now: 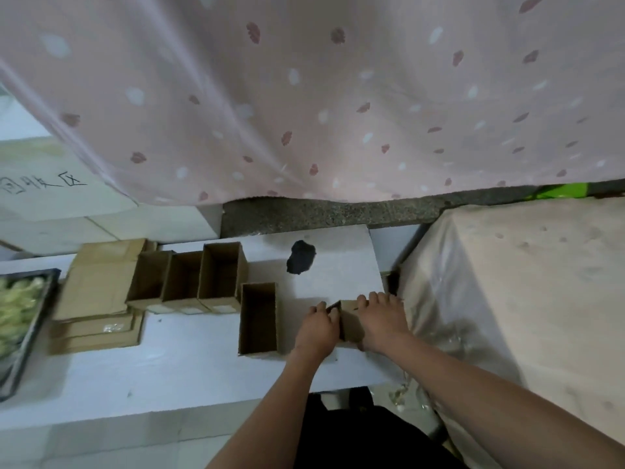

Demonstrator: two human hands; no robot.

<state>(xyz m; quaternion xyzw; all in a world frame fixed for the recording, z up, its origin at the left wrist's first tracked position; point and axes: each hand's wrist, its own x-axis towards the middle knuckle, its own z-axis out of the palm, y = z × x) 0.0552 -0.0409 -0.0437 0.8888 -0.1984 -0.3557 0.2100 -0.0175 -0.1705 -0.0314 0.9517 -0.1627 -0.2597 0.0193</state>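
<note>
A small brown cardboard box (350,321) stands on the white table (176,363) near its right edge, between my two hands. My left hand (318,330) grips the box's left wall, fingers curled over the rim. My right hand (382,318) lies over the box's right side, fingers bent over its far edge. Most of the box is hidden by the hands. Just to the left stands an open, empty cardboard box (258,318). Three more open boxes (187,277) stand side by side further back left.
A stack of flat cardboard (98,292) lies left of the boxes. A dark tray (20,330) of pale greenish items is at the far left. A black lump (300,256) sits on the table's back. A pink patterned curtain (304,96) hangs behind. A cloth-covered block (527,286) stands right.
</note>
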